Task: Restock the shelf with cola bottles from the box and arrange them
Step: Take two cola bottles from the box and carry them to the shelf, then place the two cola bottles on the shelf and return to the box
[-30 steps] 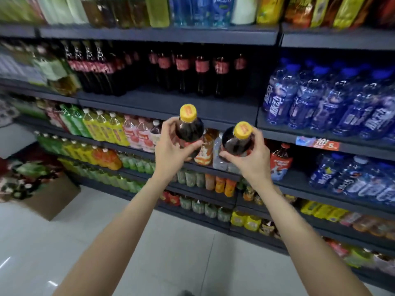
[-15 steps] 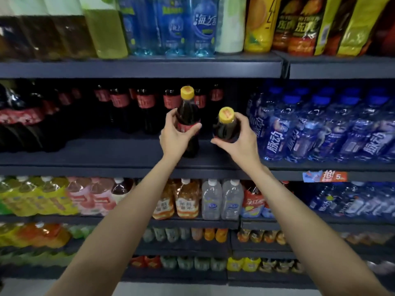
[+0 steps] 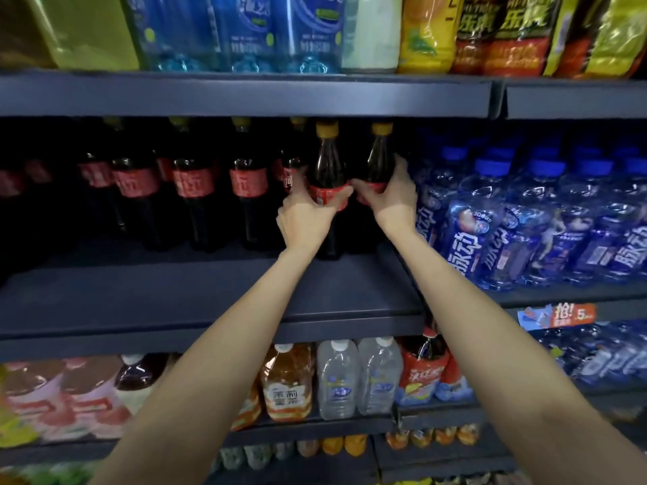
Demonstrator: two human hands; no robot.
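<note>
Both my arms reach deep into the dark cola shelf (image 3: pixel 210 299). My left hand (image 3: pixel 308 218) grips a cola bottle (image 3: pixel 327 162) with a yellow cap and red label, standing upright on the shelf. Right beside it my right hand (image 3: pixel 392 194) holds a second cola bottle (image 3: pixel 380 159) of the same kind, its lower half hidden behind the hand. The two bottles stand side by side at the right end of a row of cola bottles (image 3: pixel 192 183) lined along the back of the shelf. The box is out of view.
Blue water bottles (image 3: pixel 525 225) fill the bay just right of the cola. The shelf above (image 3: pixel 245 96) hangs low over the bottle caps and carries large drink bottles. Below are tea and clear water bottles (image 3: pixel 336 383). A price tag (image 3: pixel 556 315) sits on the right shelf edge.
Both hands have carried the two bottles up from chest height and further into the cola shelf, setting them upright at the row's right end. My view has moved closer to the shelf.
</note>
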